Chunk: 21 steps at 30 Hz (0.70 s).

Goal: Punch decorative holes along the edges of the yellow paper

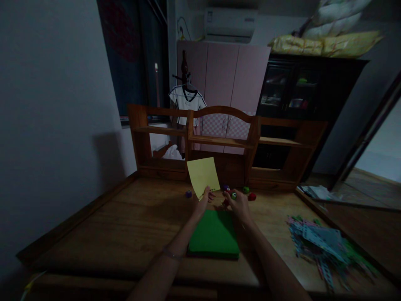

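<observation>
I saw the left hand (203,202) pinching the near corner of a pale yellow square paper sheet (203,175), which stood tilted away from it above the far end of a green paper stack (214,236) on the wooden bench (125,225); the right hand (239,204) sat just beside, fingertips at a small round green-topped piece (233,195). In the dimness I could not tell whether that hand gripped the piece or merely touched it.

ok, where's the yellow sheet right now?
Head view, centre: yellow sheet is pinched at its lower edge by the left hand, just beyond the green stack.
</observation>
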### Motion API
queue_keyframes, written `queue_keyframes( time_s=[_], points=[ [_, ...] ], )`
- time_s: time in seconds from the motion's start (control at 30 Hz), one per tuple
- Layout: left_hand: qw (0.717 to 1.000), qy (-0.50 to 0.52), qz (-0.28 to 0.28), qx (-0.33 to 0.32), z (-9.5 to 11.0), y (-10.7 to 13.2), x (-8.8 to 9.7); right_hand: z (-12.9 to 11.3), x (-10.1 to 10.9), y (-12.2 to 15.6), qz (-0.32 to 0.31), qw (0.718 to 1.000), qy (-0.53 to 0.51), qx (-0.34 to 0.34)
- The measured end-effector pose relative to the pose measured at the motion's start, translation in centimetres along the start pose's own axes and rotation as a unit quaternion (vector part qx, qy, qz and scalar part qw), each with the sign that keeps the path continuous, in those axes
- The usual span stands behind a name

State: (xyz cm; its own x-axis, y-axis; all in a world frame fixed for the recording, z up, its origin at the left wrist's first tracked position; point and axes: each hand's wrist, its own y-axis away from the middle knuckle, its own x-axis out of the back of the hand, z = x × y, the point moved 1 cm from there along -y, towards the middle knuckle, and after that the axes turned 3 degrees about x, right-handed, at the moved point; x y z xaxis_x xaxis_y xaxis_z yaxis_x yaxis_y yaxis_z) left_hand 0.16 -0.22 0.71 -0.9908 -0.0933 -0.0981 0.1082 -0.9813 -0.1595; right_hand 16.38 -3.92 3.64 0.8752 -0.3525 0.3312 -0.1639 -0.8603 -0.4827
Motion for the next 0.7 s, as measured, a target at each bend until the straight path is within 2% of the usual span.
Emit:
queue_keyframes(
  time_s=[0.1, 0.33, 0.57, 0.7],
  points=[
    [1.0, 0.0, -0.002, -0.002, 0.0, 0.0, 0.1, 0.0, -0.2, 0.3, -0.016, 1.0, 0.001, 0.01],
    [1.0, -0.007, 0.012, 0.008, 0.3, 0.3, 0.2, 0.6, 0.1, 0.1, 0.002, 0.999, 0.029, 0.042],
    [1.0, -0.001, -0.021, 0.017, 0.1, 0.3, 0.2, 1.1, -1.1, 0.2, -0.102, 0.989, 0.034, 0.105],
    [1.0, -0.011, -0.017, 0.016, 0.0, 0.3, 0.3, 1.2, -1.4, 0.5, -0.134, 0.982, 0.047, 0.122]
  ],
)
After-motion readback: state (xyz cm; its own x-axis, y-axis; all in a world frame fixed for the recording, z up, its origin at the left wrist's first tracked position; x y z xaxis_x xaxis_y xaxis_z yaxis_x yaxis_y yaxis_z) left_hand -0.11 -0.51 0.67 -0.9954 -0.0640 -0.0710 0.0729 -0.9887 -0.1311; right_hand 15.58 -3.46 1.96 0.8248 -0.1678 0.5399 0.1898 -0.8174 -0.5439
